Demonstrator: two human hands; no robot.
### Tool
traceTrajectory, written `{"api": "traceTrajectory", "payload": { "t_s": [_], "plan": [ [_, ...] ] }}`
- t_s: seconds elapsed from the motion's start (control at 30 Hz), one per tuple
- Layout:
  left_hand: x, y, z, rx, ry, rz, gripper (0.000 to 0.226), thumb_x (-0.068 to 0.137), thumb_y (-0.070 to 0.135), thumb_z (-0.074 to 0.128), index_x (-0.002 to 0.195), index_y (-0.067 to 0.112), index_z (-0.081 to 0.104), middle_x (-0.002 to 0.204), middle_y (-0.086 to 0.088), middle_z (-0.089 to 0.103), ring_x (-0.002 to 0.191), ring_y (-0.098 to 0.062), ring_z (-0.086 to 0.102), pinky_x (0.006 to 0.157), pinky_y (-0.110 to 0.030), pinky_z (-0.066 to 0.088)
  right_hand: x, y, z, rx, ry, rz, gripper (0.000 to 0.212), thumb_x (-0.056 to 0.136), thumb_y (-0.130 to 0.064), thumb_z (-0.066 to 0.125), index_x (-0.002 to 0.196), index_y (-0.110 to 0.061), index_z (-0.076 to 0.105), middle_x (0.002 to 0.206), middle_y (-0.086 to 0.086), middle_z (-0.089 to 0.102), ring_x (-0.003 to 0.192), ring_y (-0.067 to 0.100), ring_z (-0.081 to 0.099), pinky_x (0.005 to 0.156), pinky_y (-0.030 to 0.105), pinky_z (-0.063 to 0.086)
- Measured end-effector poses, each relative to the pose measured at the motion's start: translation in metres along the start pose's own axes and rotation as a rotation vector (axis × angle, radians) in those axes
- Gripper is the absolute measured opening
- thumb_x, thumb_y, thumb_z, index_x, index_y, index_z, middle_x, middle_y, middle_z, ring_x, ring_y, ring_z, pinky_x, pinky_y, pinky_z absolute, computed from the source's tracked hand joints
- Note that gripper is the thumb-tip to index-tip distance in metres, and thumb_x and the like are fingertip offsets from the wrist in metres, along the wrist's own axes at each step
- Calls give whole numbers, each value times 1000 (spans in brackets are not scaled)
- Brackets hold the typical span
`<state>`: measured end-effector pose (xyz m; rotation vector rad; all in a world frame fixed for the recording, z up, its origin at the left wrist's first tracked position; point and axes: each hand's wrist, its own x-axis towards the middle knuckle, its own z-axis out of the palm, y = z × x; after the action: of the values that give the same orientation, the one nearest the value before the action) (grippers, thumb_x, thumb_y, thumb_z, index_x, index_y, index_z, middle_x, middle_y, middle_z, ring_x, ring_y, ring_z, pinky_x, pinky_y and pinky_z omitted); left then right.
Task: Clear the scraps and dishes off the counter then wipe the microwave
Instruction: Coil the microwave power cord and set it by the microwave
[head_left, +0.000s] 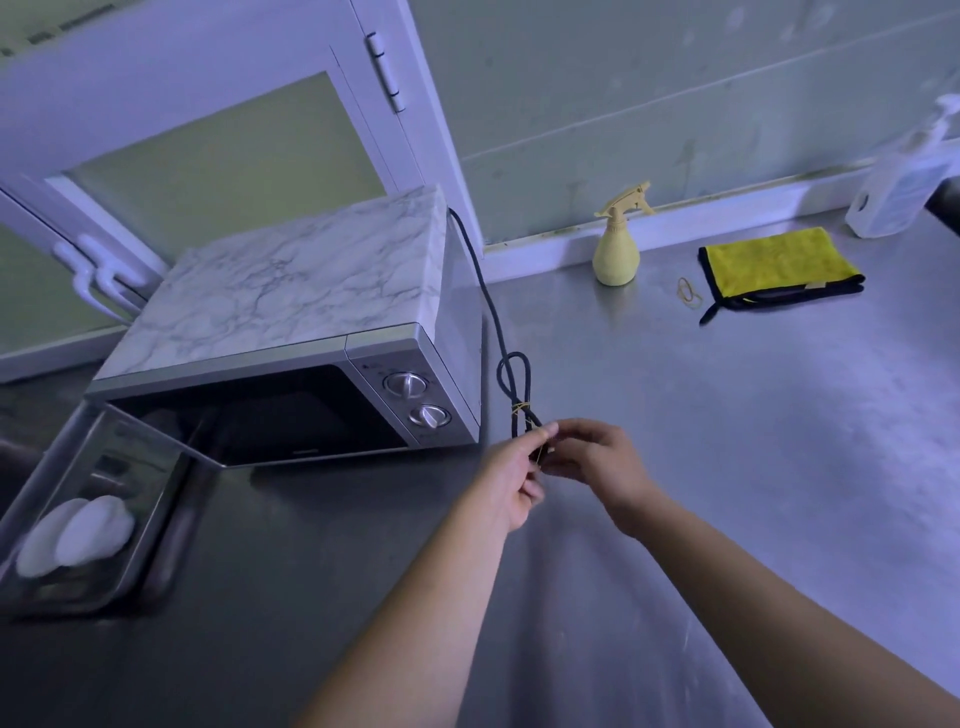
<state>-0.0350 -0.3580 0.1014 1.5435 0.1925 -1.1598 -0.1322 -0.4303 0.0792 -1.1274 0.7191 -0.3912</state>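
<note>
A silver microwave (291, 332) with a marble-patterned top stands on the steel counter (727, 441), its door shut. Its black power cord (511, 371) runs down the right side and is looped, with a yellow rubber band around the loop. My left hand (511, 478) and my right hand (597, 457) meet at the lower end of the looped cord, both pinching it just right of the microwave's front corner. A yellow spray bottle (618, 244) and a folded yellow cloth (779, 265) lie at the back of the counter.
Loose rubber bands (688, 293) lie beside the cloth. A clear pump bottle (904, 176) stands at the far right by the wall. A metal tray (104, 499) holding white dishes (78, 535) sits at the lower left. A white window frame (218, 104) rises behind the microwave.
</note>
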Motion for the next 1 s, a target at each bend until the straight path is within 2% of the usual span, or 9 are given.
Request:
{"api": "traceTrajectory", "payload": {
  "t_s": [0.1,0.2,0.4,0.5,0.6,0.7,0.8,0.9,1.0],
  "plan": [
    [-1,-6,-2,74,37,45,14,82,20,79,77,21,66,58,11,45,40,-2,27,36,-16,15,2,-4,0,207,14,126,19,93,-7,60,103,7,68,93,24,71,81,35,71,77,37,61],
    [-3,-15,-2,238,110,219,9,84,14,70,83,23,67,52,15,56,35,-1,38,36,-15,25,6,-12,12,-2,-30,160,29,87,-20,76,98,6,71,96,24,74,84,29,73,80,35,62],
    [-4,-25,-9,262,175,390,20,76,15,78,94,22,71,81,10,74,60,6,63,51,-7,43,21,-26,28,-49,71,300,18,83,4,73,99,9,68,81,17,69,66,24,68,56,29,58],
    [-3,-31,-14,152,210,424,21,74,12,80,90,20,69,75,12,72,61,7,64,53,-6,43,18,-20,34,78,39,344,3,85,3,70,86,3,68,72,14,70,59,21,69,52,28,57],
    [-2,-36,-18,80,232,450,19,76,10,77,89,21,69,72,14,71,62,6,64,54,-7,44,17,-13,38,94,43,317,8,88,1,67,82,-2,64,76,15,67,64,25,67,54,29,57],
    [-3,-33,-18,64,226,435,19,76,8,76,88,19,67,72,11,70,58,1,62,53,-13,45,19,-15,41,-80,83,212,10,88,2,65,78,-1,64,69,15,64,56,22,64,51,30,58],
    [-4,-25,-19,91,178,352,17,77,11,73,91,18,66,78,4,70,64,-6,64,50,-20,45,24,-18,39,-211,95,137,11,88,4,61,77,4,65,69,16,64,56,25,62,64,43,61],
    [-5,-13,-22,-10,31,283,8,87,16,70,94,12,69,88,-6,72,83,-17,69,60,-28,54,27,-19,32,-291,86,118,13,88,-1,62,82,7,70,69,14,66,62,22,62,67,35,57],
    [-8,0,-24,-128,-49,207,18,94,27,65,88,11,69,78,-6,68,84,-22,71,70,-35,58,27,-21,27,-236,-10,137,17,90,-15,68,80,-2,69,69,5,67,65,17,60,67,29,46]
  ]
}}
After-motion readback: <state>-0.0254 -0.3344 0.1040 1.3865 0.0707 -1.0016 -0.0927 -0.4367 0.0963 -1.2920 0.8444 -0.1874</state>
